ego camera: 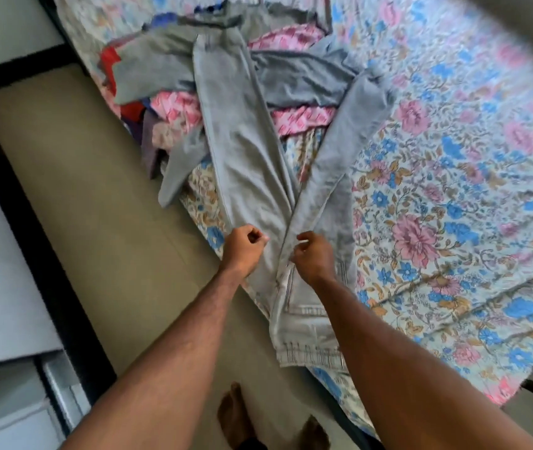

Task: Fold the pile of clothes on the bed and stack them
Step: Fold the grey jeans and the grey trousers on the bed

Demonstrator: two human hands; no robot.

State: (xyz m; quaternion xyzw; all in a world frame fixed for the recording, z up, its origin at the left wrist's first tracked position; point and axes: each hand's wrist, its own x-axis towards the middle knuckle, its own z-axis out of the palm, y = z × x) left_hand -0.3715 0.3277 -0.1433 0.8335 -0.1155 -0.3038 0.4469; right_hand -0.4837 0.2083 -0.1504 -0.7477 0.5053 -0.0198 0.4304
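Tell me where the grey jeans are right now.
In the head view the grey jeans lie spread on the floral bedsheet near its left edge, legs reaching onto the clothes pile, with left hand and right hand gripping them.

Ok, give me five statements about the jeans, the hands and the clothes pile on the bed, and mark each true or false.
1. Both hands grip the grey jeans. True: the left hand holds the left leg, the right hand the right leg.
2. The jeans are already folded into a neat square. False: they lie spread out, legs apart in a V.
3. The waistband sits at the near edge of the bed. True.
4. The clothes pile lies nearer the person than the hands. False: it lies beyond them, at the legs' far ends.
5. The bedsheet is plain white. False: it is floral, pink and blue.
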